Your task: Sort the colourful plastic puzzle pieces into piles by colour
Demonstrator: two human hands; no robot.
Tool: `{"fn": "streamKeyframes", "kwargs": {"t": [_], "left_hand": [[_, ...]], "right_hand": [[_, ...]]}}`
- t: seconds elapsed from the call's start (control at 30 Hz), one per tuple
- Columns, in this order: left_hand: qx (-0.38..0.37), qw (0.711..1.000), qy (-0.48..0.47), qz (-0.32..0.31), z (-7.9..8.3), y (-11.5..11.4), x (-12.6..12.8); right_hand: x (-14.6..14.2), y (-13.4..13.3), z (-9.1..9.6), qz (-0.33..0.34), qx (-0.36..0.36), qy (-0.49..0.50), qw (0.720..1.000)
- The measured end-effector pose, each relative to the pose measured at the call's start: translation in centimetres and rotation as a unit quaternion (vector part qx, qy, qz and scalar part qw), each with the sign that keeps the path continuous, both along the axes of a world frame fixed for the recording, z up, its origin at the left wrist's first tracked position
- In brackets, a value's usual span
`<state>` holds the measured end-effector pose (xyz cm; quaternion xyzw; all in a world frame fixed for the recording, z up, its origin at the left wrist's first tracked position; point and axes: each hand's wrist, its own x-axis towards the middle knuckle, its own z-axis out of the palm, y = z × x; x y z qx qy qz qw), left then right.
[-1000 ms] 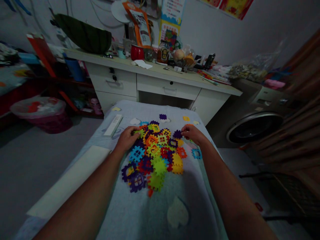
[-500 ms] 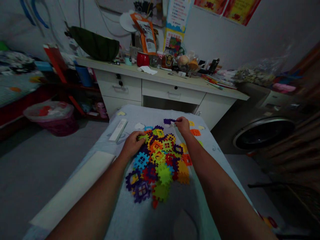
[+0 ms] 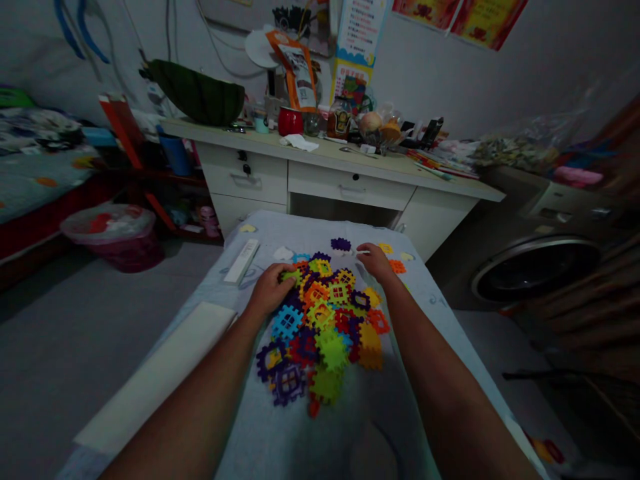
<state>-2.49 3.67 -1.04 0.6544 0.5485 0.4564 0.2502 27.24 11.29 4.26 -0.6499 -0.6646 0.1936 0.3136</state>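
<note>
A heap of coloured plastic interlocking tiles [image 3: 323,320] lies on a cloth-covered table [image 3: 320,427] in front of me. My left hand [image 3: 270,290] rests on the heap's left upper edge, fingers curled over a green tile [image 3: 291,274]. My right hand [image 3: 374,261] hovers at the heap's far right corner, fingers loosely bent and apart, nothing visible in them. A single purple tile [image 3: 341,244] lies just beyond that hand, with orange [image 3: 397,266] and yellow [image 3: 385,248] tiles scattered to its right.
A white flat box [image 3: 241,261] and a white board [image 3: 155,373] lie on the table's left side. Behind stands a cluttered white desk [image 3: 345,180]. A washing machine [image 3: 540,267] is at right, a pink bin [image 3: 113,233] on the floor at left.
My right hand reached out to the far purple tile, then drew back a little, leaving the tile on the cloth. My left hand stayed on the heap. The view shifted slightly.
</note>
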Motion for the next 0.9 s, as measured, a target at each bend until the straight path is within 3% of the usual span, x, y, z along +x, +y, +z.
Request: {"fn": "streamKeyframes", "kwargs": {"t": [0.13, 0.33, 0.5, 0.63, 0.9], "left_hand": [[0.005, 1.0, 0.004, -0.006, 0.2, 0.0, 0.1], [-0.003, 1.0, 0.008, -0.003, 0.0, -0.1, -0.2], [-0.004, 1.0, 0.006, -0.001, -0.4, 0.0, -0.3], [-0.003, 1.0, 0.005, -0.005, -0.6, 0.1, -0.4], [-0.009, 1.0, 0.001, -0.008, -1.1, 0.3, -0.5]], "right_hand": [[2.1, -4.7, 0.8, 0.053, -0.052, 0.022, 0.997], [2.4, -9.5, 0.8, 0.107, -0.098, -0.062, 0.987], [2.4, -10.4, 1.2, 0.169, -0.124, -0.155, 0.965], [2.9, -10.4, 1.2, 0.175, -0.136, -0.218, 0.95], [3.0, -10.7, 1.5, 0.157, -0.12, -0.157, 0.968]]}}
